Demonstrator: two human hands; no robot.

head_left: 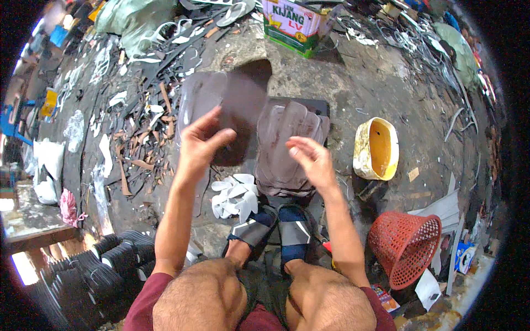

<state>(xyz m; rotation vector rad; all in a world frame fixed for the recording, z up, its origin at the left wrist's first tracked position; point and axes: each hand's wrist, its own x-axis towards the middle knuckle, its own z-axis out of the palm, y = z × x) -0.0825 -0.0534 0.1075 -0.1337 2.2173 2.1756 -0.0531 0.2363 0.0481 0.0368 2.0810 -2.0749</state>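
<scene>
My left hand (201, 140) is at the left, thumb and fingers spread apart. Just beyond its fingertips is a thin brownish sheet (207, 94), smeared by motion, with rounded sole-like outlines and a dark shadow beside it. I see no grip on the sheet. My right hand (313, 161) hangs over the right side of a stack of brown, glossy sole-shaped sheets (279, 143), its fingers loosely bent and apart, holding nothing visible. The stack lies on a dark flat board (317, 105) in front of my feet. A heap of white curved pieces (236, 197) lies left of the stack.
A yellow-lined oval container (377, 149) stands at the right, with a red perforated basket (406, 248) tipped nearer me. A square tin (292, 27) stands at the far side. Scraps (149, 127) cover the floor at left; black soles (94, 270) are stacked near left.
</scene>
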